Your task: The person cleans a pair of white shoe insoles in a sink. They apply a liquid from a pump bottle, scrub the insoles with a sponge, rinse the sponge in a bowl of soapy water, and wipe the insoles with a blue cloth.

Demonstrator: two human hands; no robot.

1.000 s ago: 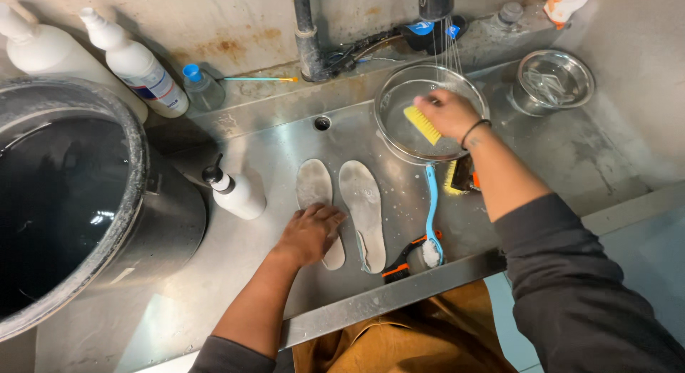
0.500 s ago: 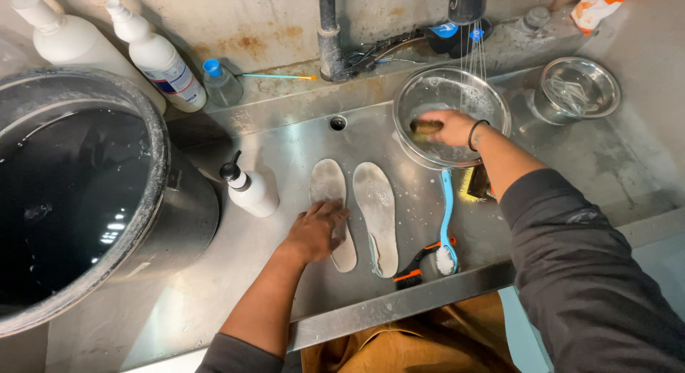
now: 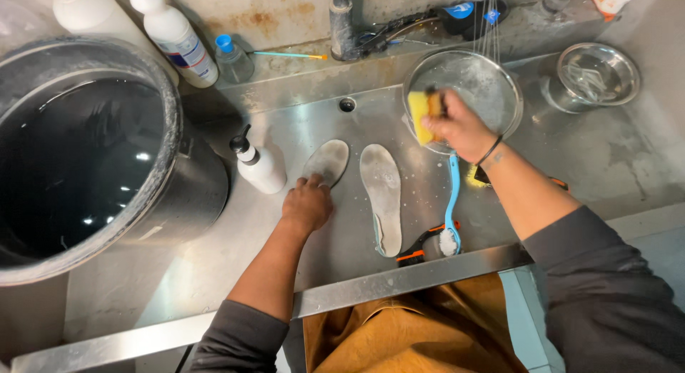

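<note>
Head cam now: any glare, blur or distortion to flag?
Head view: glare spots on the dark water in the big pot and sheen across the steel sink; straight edges bow, wide-angle look; right hand with the yellow sponge slightly soft; left hand on the insole sharp.

Two insoles (image 3: 382, 194), two bowls (image 3: 598, 73), three bottles (image 3: 260, 166)

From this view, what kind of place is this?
Likely a shoe-cleaning wash station: a steel sink with two insoles lying in it, a yellow sponge in the right hand, water running into a metal bowl.
</note>
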